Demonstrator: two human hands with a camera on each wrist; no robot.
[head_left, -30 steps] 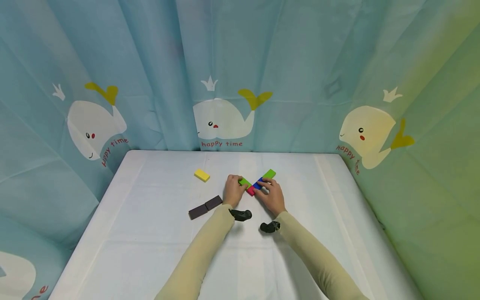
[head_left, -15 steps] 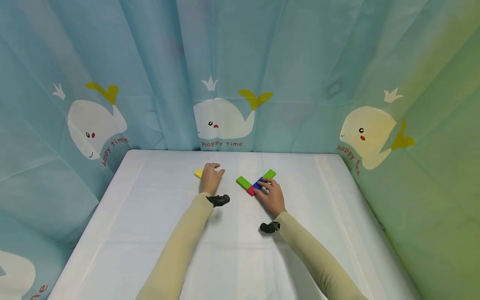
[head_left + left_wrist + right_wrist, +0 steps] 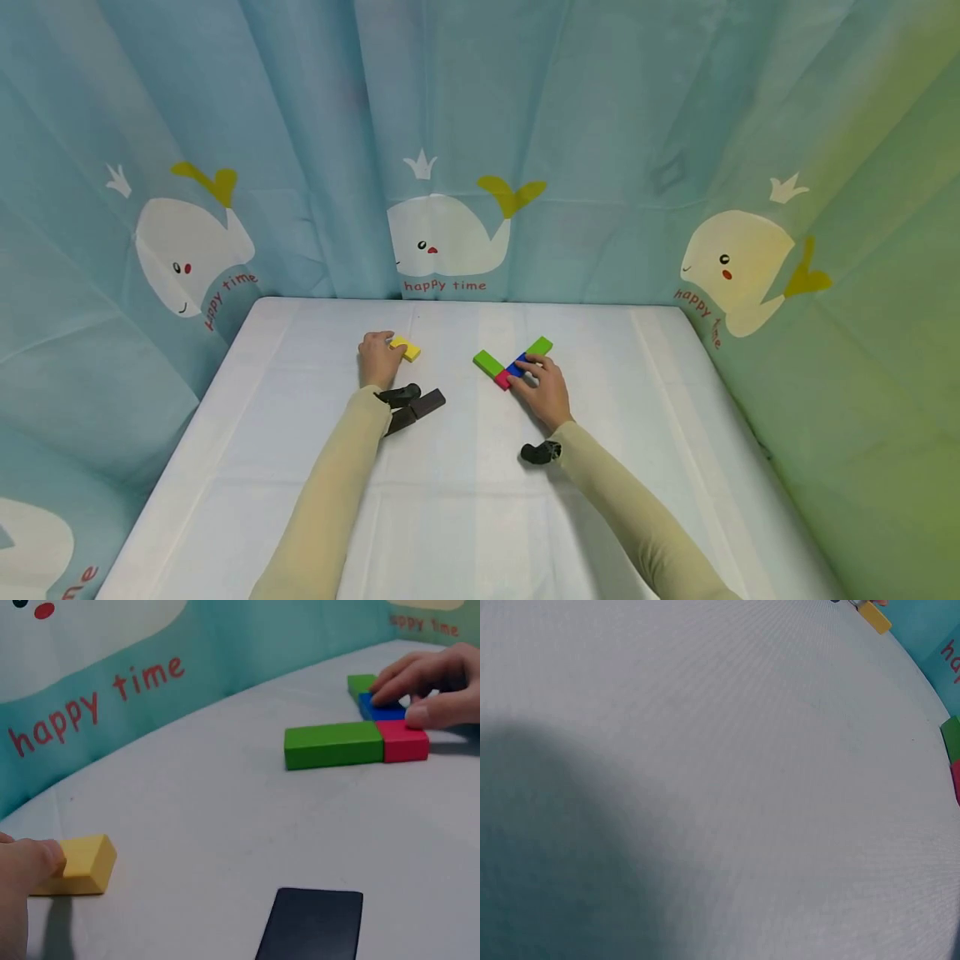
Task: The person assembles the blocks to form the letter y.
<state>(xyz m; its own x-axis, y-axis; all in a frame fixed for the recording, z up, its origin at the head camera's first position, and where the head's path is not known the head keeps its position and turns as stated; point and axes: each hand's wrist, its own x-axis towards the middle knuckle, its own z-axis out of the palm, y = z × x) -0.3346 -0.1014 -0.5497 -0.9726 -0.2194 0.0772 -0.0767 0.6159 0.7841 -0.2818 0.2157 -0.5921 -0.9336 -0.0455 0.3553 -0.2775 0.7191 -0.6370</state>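
Observation:
My left hand (image 3: 378, 360) pinches the left end of a yellow block (image 3: 408, 350) at the back left of the table. In the left wrist view the thumb (image 3: 37, 859) lies against that yellow block. Farther right, my right hand (image 3: 545, 392) rests with bent fingers on a V-shaped row of blocks. Its fingertips touch the blue block (image 3: 384, 712) and its thumb the red block (image 3: 405, 741). One green block (image 3: 488, 363) meets the red one; another green block (image 3: 540, 346) continues past the blue. The right wrist view shows none of the right hand.
Two dark blocks (image 3: 429, 403) lie end to end nearer me, partly hidden by the left wrist's black mount (image 3: 401, 395). A second black mount (image 3: 536, 453) sits at the right wrist. Whale-print curtains (image 3: 600, 125) surround the white table (image 3: 600, 517).
My left hand has left the first green block, moved left past the yellow block and taken hold of its left end. The right hand has stayed on the blue and red blocks.

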